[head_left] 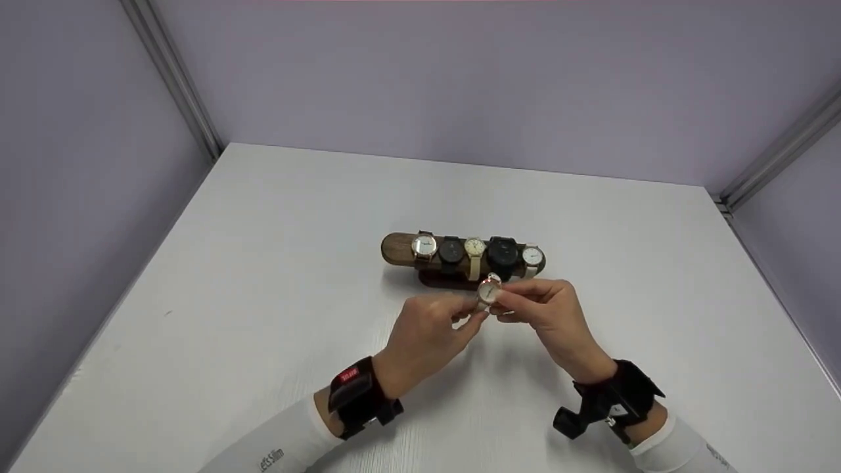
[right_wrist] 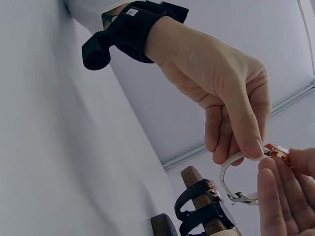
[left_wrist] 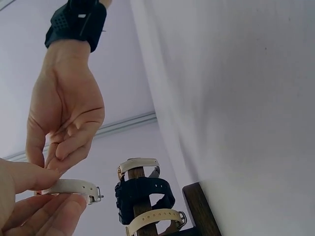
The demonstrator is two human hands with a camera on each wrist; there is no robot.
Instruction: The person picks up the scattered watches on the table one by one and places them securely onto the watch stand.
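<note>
I am viewing the white bench (head_left: pixel 263 315) from above, with lavender enclosure walls (head_left: pixel 460 79) rising behind it. At its centre, a dark wooden watch stand (head_left: pixel 396 249) is lying lengthwise and carrying five wristwatches (head_left: pixel 474 249) strapped side by side around its bar. Just in front of the stand, my left hand (head_left: pixel 424 332) and right hand (head_left: pixel 548 309) are meeting above the bench, each wearing a black wrist-mounted camera. Both are pinching a rose-gold wristwatch (head_left: pixel 489 290) with a cream strap (left_wrist: pixel 71 186) between thumb and fingertips, so each grip is closing on the watch. The watch is hanging clear of the bench, its dial facing up. In the right wrist view its unbuckled strap is curving down, with the buckle (right_wrist: pixel 239 197) dangling free.
</note>
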